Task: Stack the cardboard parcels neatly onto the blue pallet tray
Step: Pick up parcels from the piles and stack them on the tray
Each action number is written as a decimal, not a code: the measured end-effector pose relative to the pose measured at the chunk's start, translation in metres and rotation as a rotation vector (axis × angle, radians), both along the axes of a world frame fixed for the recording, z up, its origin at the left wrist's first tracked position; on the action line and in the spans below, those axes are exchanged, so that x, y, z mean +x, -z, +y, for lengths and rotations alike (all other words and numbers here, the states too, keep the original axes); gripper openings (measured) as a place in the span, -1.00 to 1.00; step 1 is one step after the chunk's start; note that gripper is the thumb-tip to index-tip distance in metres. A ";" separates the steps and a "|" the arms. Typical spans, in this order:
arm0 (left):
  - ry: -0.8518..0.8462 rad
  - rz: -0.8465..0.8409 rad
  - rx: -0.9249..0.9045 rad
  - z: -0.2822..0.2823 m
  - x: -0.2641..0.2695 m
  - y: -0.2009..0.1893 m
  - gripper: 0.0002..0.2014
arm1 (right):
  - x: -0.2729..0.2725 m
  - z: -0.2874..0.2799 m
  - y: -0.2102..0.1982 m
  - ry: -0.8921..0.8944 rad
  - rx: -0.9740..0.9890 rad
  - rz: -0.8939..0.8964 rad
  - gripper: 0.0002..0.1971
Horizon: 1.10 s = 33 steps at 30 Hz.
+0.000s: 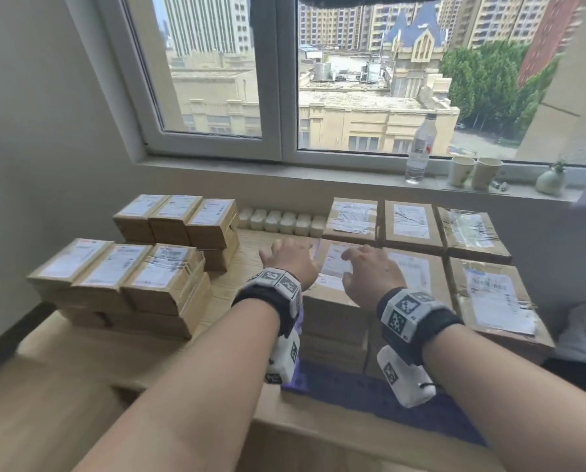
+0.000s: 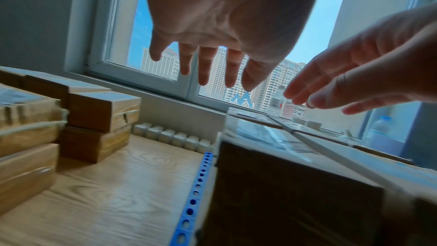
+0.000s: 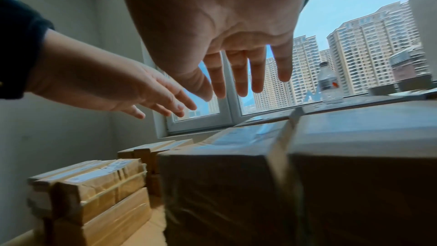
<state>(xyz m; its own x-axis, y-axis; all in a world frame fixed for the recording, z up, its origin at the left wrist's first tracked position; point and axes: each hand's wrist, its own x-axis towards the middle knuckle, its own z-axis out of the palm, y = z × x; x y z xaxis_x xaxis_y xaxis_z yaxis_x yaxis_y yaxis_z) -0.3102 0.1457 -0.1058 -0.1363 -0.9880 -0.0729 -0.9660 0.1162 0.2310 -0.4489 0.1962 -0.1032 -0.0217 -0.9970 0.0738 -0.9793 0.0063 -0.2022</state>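
Note:
Cardboard parcels with white labels fill the blue pallet tray (image 1: 349,390) on the right, stacked several layers high; the tray's perforated edge (image 2: 196,190) shows in the left wrist view. Both my hands hover just above the near-left parcel (image 1: 332,267) of the top layer. My left hand (image 1: 288,257) is at that parcel's left edge, fingers straight and spread, holding nothing. My right hand (image 1: 370,270) is over its top, also open and empty. The wrist views show my left hand (image 2: 212,44) and right hand (image 3: 236,44) clear of the parcel top (image 3: 236,137). More parcels (image 1: 114,277) stand stacked on the left.
A second stack of parcels (image 1: 179,219) stands behind the left one on the wooden table (image 1: 237,277). Small white containers (image 1: 281,221) line the wall. On the window sill are a plastic bottle (image 1: 419,148), two paper cups (image 1: 475,172) and a small vase (image 1: 550,180).

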 end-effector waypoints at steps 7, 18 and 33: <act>-0.129 0.115 -0.028 -0.009 0.106 0.010 -0.51 | 0.106 -0.020 0.010 -0.130 0.034 -0.006 -0.58; -0.229 0.191 -0.094 0.005 0.277 0.051 -0.57 | 0.286 -0.031 0.054 -0.168 0.115 -0.133 -0.57; -0.461 0.288 -0.105 0.005 0.450 0.063 -0.60 | 0.435 -0.058 0.053 -0.245 0.119 -0.344 -0.61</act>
